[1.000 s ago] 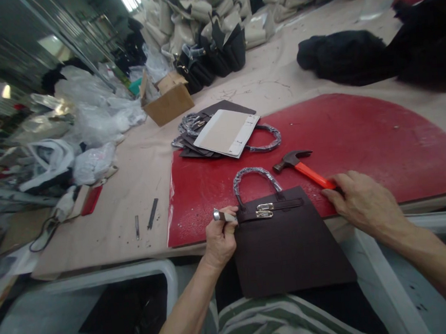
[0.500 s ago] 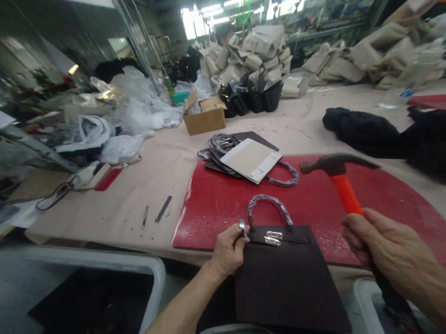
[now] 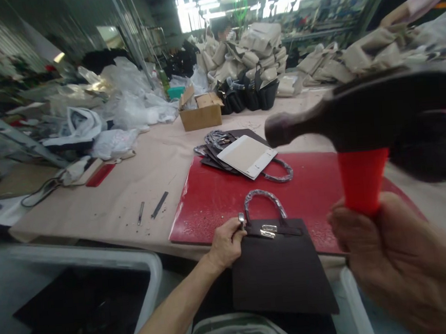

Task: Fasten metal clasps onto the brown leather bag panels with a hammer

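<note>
My left hand (image 3: 226, 244) is closed at the upper left corner of a dark brown handbag panel (image 3: 279, 270). It pinches a small shiny metal piece (image 3: 241, 218) upright there. The panel has a plastic-wrapped handle (image 3: 263, 192) and silver clasp fittings (image 3: 268, 230); its upper part rests on the red board (image 3: 309, 181), its lower part hangs toward my lap. Close to the camera, my right hand (image 3: 400, 261) grips the orange-red handle of a claw hammer (image 3: 376, 106), raised well above the board with its striking face pointing left.
Several dark panels (image 3: 223, 164) lie stacked behind the handbag panel, with a pale panel (image 3: 247, 156) on top. Two thin metal tools (image 3: 159, 205) lie left of the board. A cardboard box (image 3: 201, 117) and piled beige bags (image 3: 262, 45) stand behind. White bins (image 3: 157, 270) flank me.
My right hand has lifted the hammer up and closer to the camera. The left hand still holds the metal piece at the panel's corner. The view has shifted slightly.
</note>
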